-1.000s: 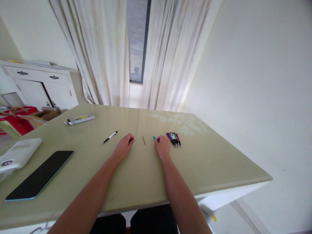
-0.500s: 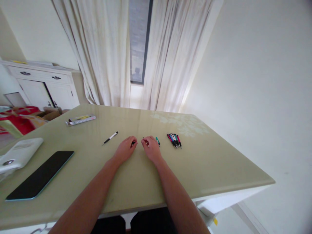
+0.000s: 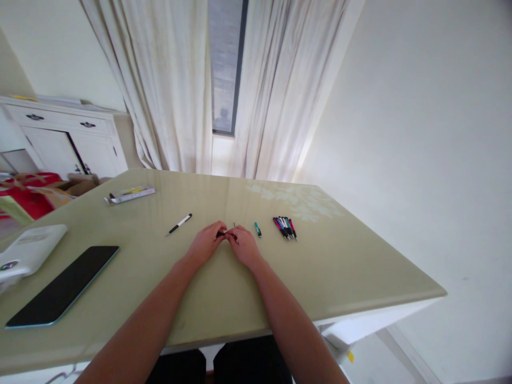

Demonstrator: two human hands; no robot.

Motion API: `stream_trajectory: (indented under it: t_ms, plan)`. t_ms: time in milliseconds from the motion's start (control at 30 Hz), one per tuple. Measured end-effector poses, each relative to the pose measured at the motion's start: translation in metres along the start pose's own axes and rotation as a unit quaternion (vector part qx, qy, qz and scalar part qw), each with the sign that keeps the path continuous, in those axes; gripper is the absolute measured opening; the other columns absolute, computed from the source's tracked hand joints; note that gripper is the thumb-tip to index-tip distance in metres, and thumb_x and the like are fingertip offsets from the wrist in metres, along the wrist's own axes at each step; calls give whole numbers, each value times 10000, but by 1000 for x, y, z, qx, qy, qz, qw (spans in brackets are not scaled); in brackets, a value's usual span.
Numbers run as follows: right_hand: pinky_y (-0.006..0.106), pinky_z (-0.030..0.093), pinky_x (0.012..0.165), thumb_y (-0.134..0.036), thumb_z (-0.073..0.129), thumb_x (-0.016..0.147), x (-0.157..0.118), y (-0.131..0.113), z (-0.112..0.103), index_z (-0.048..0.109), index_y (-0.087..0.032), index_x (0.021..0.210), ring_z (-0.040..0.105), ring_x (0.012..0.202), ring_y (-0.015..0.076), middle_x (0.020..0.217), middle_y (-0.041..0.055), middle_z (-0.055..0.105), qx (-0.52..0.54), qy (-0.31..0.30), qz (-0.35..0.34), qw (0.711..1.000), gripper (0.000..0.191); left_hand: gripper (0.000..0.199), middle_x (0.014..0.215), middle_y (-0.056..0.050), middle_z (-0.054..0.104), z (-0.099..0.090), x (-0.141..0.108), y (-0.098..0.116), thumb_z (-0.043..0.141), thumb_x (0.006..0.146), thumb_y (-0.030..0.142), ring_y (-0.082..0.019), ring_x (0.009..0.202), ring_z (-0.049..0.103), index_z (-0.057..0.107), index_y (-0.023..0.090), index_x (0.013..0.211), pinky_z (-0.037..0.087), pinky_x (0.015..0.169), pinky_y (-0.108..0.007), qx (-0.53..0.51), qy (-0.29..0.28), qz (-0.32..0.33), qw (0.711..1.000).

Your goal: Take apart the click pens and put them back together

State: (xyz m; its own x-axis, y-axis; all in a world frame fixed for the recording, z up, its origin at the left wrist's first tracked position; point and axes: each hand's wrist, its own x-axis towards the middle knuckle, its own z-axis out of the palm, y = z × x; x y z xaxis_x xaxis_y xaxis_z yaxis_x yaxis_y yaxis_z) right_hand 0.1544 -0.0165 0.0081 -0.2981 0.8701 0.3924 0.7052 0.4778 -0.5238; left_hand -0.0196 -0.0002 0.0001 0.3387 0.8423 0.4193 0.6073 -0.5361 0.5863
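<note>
My left hand [image 3: 208,240] is closed around a small black piece [image 3: 220,233], mostly hidden by the fingers. Its fingertips meet those of my right hand [image 3: 242,244], which is pinched on something too small to make out. A thin dark piece [image 3: 234,225] shows just beyond the right fingers. To the right lies a short teal and black pen part [image 3: 258,230]. Farther right, several coloured pens [image 3: 285,228] lie side by side. A white and black pen [image 3: 180,224] rests on the table left of my hands.
On the green table [image 3: 340,266], a black flat tablet-like object [image 3: 64,285] and a white device [image 3: 34,248] lie at left. A clear package [image 3: 131,195] sits at the back left. Red bags [image 3: 34,197] stand beyond the left edge.
My two hands have come together, the right moving left until the fingertips meet. The teal pen part is now fully uncovered. The view has shifted slightly.
</note>
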Motion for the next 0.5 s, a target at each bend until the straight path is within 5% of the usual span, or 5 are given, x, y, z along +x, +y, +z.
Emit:
stream_trajectory:
  t_ms: [500]
  plan:
    - [247, 435, 825, -164, 580, 969, -2, 1, -3, 764, -211, 1003, 625, 896, 163, 939, 41, 692, -39, -33, 6, 999, 193, 25, 928, -52, 725, -5, 1, 7, 612, 943, 227, -265, 935, 608, 628, 225, 923, 392, 852, -371, 157, -47, 71, 984]
